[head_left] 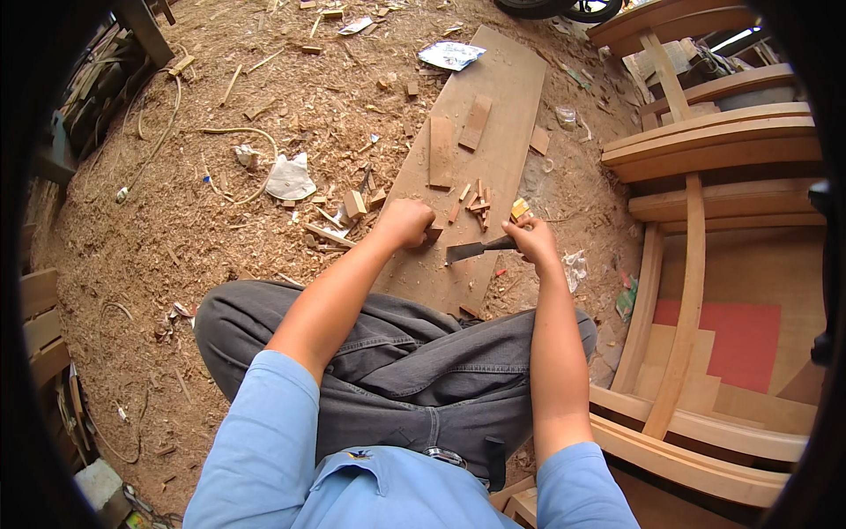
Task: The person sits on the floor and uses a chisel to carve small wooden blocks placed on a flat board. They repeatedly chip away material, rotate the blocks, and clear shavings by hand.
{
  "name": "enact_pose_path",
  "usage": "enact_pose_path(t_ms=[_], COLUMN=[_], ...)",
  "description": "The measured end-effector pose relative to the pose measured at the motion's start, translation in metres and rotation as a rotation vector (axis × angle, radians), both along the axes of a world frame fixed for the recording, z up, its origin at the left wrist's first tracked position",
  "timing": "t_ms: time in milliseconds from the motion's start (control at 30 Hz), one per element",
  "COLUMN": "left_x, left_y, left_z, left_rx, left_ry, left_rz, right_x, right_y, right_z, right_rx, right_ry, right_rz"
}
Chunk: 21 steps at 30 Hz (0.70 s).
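My left hand [407, 222] is closed round a small brown wood block [433, 234], just over the near part of a long plywood board [414, 278]. In my right hand [532, 240] is the dark handle of a chisel [465, 252]. Its wide flat blade points left, toward the block, with a gap between them. Several thin wood sticks [478, 204] lie in a loose pile beyond the blade. Farther up the board rest two flat wood pieces, one longer [441, 152] and one tilted [476, 122]. A small yellow item [519, 209] is beside my right hand.
Wood shavings [203, 247] and offcuts [355, 204] cover the ground on the left. A pale cord [167, 132] curls there. Wooden frames [692, 291] stack up along the right side. A crumpled packet [451, 55] lies at the board's far end, near a black wheel [592, 9].
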State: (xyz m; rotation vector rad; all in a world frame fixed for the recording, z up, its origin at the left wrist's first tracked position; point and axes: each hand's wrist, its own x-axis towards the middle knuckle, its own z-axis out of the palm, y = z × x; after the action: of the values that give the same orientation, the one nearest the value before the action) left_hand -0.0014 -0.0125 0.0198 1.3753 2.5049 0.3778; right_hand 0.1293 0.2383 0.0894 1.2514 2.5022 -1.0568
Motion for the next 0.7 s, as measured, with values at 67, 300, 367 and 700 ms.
enact_pose_path(t_ms=[67, 300, 367, 700], left_x=[-0.001, -0.005, -0.005, -0.004], left_y=[-0.002, -0.005, -0.007, -0.004], left_z=[-0.001, 0.001, 0.003, 0.001], left_rx=[0.034, 0.043, 0.047, 0.012], left_ry=[0.001, -0.01, -0.005, 0.003], left_rz=[0.017, 0.025, 0.034, 0.037], right_x=[0.003, 0.007, 0.007, 0.017], right_y=[0.013, 0.025, 0.017, -0.074], right_z=[-0.02, -0.085, -0.083, -0.015], right_rx=[0.117, 0.193, 0.132, -0.106], right_ry=[-0.166, -0.399, -0.368, -0.902], right_rz=[0.032, -0.148, -0.127, 0.518])
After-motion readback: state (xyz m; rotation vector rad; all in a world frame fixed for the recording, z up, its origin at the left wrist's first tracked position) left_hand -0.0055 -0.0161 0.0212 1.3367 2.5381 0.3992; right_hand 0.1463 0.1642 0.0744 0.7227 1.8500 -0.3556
